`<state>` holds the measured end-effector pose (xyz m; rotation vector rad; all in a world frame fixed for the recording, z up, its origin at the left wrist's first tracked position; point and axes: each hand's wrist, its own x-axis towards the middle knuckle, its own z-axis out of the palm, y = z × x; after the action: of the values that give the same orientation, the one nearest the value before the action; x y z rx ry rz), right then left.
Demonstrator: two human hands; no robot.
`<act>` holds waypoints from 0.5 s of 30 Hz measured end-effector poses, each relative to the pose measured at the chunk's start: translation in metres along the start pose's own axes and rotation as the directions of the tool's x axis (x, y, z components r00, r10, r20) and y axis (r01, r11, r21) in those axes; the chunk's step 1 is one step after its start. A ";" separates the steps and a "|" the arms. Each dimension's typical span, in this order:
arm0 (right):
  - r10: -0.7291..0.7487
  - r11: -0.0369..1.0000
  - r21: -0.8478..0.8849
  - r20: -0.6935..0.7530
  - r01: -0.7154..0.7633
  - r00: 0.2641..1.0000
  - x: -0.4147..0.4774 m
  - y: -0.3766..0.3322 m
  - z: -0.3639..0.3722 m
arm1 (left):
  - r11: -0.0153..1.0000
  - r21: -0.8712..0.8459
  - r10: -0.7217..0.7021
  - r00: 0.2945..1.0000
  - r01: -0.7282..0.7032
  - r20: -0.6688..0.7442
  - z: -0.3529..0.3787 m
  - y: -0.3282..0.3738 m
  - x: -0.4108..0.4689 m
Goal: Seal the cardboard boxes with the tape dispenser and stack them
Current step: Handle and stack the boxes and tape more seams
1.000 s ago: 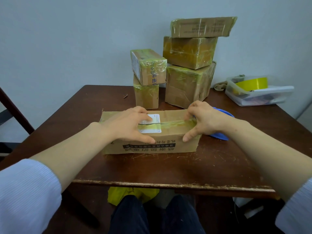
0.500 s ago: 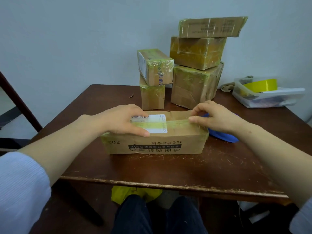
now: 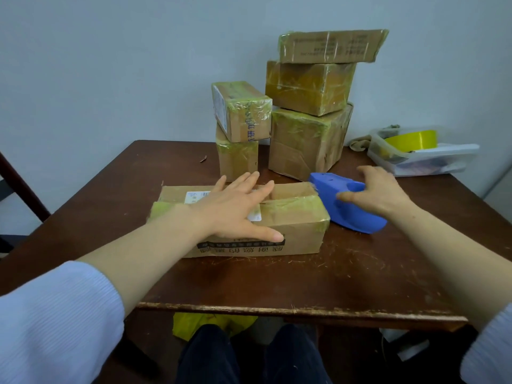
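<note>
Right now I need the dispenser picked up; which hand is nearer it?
Right. The right hand is at the dispenser, fingers open over it; the left hand lies flat on the box.

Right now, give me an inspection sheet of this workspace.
Surface: dark wooden table, scratched, front edge worn.
Job's things: long box lying in front, flaps not closed; blue dispenser at its right end; five taped boxes in two stacks behind.
Clutter: clear tub holding a yellow tape roll.
Hands: left hand flat on the box; right hand open at the dispenser.
Cables: nothing seen.
Surroundings: plain wall.
</note>
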<state>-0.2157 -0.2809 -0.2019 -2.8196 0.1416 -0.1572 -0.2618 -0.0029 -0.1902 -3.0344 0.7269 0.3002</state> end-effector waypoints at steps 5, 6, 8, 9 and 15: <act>-0.049 0.979 -0.188 0.174 0.082 0.984 -0.001 0.010 0.017 | 0.998 0.051 0.028 0.999 -0.029 0.034 0.000 0.018 0.022; -0.064 0.973 -0.207 0.170 0.099 0.983 -0.001 0.011 0.017 | 0.998 0.058 0.026 0.999 -0.028 0.039 0.001 0.020 0.024; -0.081 0.973 -0.204 0.157 0.112 0.984 0.001 0.011 0.016 | 0.998 0.061 0.021 0.999 -0.023 0.028 0.002 0.021 0.026; -0.084 0.975 -0.192 0.159 0.114 0.984 0.003 0.011 0.015 | 0.998 0.063 0.023 1.000 -0.024 0.015 0.003 0.021 0.025; -0.133 0.985 -0.097 0.127 0.145 0.983 0.005 0.022 0.011 | 0.993 0.049 0.107 0.994 -0.108 0.028 0.000 0.024 0.011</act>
<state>-0.2114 -0.2990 -0.2185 -2.9356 -0.0770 -0.0113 -0.2625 -0.0291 -0.1915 -2.9438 0.8839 0.3163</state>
